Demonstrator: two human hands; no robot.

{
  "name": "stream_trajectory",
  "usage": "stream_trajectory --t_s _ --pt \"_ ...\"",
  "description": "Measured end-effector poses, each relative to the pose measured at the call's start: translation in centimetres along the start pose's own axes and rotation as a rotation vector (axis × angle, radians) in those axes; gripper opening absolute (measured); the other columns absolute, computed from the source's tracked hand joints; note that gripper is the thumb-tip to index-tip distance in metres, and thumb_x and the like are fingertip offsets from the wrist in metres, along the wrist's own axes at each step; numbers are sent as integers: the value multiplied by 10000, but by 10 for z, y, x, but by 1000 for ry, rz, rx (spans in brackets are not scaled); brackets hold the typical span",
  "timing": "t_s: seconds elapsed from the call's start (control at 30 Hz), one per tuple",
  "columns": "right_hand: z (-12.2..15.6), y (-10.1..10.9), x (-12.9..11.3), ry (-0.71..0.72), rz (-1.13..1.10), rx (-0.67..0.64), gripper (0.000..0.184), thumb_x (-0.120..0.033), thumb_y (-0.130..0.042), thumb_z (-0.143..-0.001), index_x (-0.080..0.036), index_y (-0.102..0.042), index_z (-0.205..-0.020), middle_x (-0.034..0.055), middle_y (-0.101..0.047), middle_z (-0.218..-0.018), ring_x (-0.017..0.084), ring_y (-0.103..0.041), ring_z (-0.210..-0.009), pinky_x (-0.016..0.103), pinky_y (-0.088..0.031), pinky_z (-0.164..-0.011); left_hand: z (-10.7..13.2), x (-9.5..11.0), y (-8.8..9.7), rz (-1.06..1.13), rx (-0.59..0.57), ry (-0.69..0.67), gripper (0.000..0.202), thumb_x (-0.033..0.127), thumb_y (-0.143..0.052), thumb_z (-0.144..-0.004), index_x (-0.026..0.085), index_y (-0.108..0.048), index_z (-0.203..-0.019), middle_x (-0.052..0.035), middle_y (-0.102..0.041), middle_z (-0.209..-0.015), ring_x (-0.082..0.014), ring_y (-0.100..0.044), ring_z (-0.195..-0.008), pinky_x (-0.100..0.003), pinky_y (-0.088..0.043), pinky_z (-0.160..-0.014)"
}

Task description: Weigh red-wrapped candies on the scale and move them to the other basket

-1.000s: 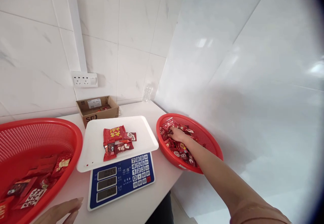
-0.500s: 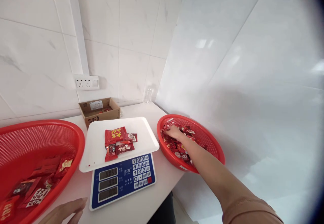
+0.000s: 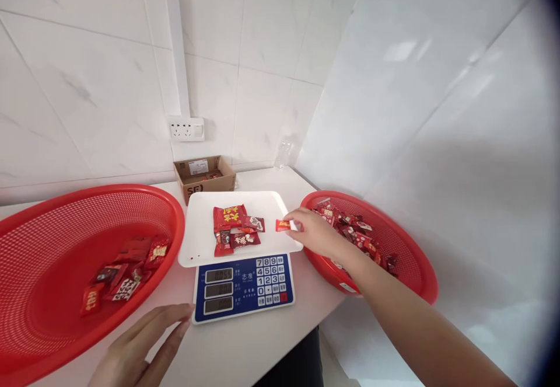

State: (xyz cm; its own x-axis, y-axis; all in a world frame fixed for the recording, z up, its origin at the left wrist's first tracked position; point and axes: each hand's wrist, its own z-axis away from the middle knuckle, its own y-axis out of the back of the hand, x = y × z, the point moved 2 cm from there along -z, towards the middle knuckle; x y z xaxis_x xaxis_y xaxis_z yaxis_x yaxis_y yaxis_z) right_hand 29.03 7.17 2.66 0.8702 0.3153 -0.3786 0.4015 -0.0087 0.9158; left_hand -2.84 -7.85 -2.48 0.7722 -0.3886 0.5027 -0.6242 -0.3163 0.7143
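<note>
Between the thumb and fingers of my right hand (image 3: 315,232) is a small red candy packet (image 3: 282,225), held over the right end of the white weighing tray (image 3: 196,229). Several red snack packets (image 3: 231,218) lie grouped in the middle of that tray. Below it is the blue panel of the digital scale (image 3: 245,285), with a keypad and displays. My left hand (image 3: 144,346) is at the scale's lower left corner, thumb and fingers apart, holding nothing. Whether its fingertips touch the scale, I cannot tell.
A large red basket (image 3: 94,194) with several packets stands on the left. A smaller red basket (image 3: 415,247), fuller of packets, stands at the right table edge. Behind the scale are a cardboard box (image 3: 214,184) and a clear plastic bottle (image 3: 284,152) by the wall.
My right hand has come out of the right basket and moved left to the tray with a small red packet. The view has shifted left, and more of my left hand shows.
</note>
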Motion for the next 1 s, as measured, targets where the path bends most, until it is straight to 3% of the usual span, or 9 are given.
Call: stream_trajectory --t_s 0.1,0.17,0.33,0.43,0.53,0.67,0.8,0.9,1.0 --pt "3 -16 -27 101 29 -9 376 -251 -558 -830 -242 -591 -1205 79 -602 -1167 218 -580 -1032 319 -458 -849 0 3 3 -8 -39 -33 200 374 -474 -892 276 -634 -961 0 -733 -877 -138 -706 -747 -151 -563 -662" --pt "9 -15 -33 105 65 77 397 -273 -532 -851 -247 -562 -1246 86 -598 -1189 241 -560 -1083 361 -454 -889 3 0 8 -43 -16 -45 182 369 -487 -888 287 -627 -970 11 -733 -893 -131 -706 -742 -142 -556 -658" --pt "48 -3 -9 -12 -24 316 363 -346 -462 -878 -226 -581 -1199 79 -615 -1212 241 -555 -1123 399 -439 -955 9 -12 30 -177 67 31 212 442 -497 -865 297 -616 -963 27 -739 -867 -130 -704 -702 -140 -510 -480" --pt "74 -11 14 -218 53 265 430 -377 -446 -867 -186 -560 -1235 101 -592 -1269 263 -546 -1157 412 -440 -960 7 -7 40 -205 78 137 222 452 -476 -869 291 -613 -936 26 -730 -849 -125 -682 -655 -167 -487 -443" --pt "90 -24 26 -398 167 155 473 -389 -401 -876 -177 -536 -1277 110 -612 -1249 289 -589 -1106 430 -485 -884 0 5 40 -169 104 214 215 432 -462 -881 286 -614 -924 26 -721 -870 -138 -678 -741 -189 -503 -503" --pt "93 -32 27 -447 283 142 469 -394 -343 -901 -199 -546 -1277 97 -645 -1204 290 -639 -1019 402 -526 -772 -6 14 32 -145 91 149 159 345 -480 -889 284 -622 -922 32 -713 -869 -124 -679 -770 -170 -459 -452" --pt "91 -32 24 -412 337 171 464 -380 -334 -907 -191 -559 -1266 98 -671 -1158 282 -659 -966 375 -536 -708 -10 7 24 -179 66 53 176 342 -481 -886 276 -616 -977 4 -714 -927 -161 -683 -833 -218 -533 -672" --pt "92 -33 25 -427 356 162 467 -386 -323 -912 -195 -560 -1266 101 -670 -1158 286 -665 -941 379 -537 -684 -15 -3 19 -290 -35 103 305 412 -449 -891 278 -559 -1142 -54 -652 -1171 -239 -621 -1066 -324 -539 -811" --pt "93 -34 26 -424 371 171 466 -395 -322 -911 -210 -559 -1268 100 -678 -1141 288 -677 -893 380 -538 -647 -18 -13 21 -382 -146 197 466 491 -391 -897 278 -419 -1310 -89 -522 -1354 -294 -510 -1218 -392 -544 -814"
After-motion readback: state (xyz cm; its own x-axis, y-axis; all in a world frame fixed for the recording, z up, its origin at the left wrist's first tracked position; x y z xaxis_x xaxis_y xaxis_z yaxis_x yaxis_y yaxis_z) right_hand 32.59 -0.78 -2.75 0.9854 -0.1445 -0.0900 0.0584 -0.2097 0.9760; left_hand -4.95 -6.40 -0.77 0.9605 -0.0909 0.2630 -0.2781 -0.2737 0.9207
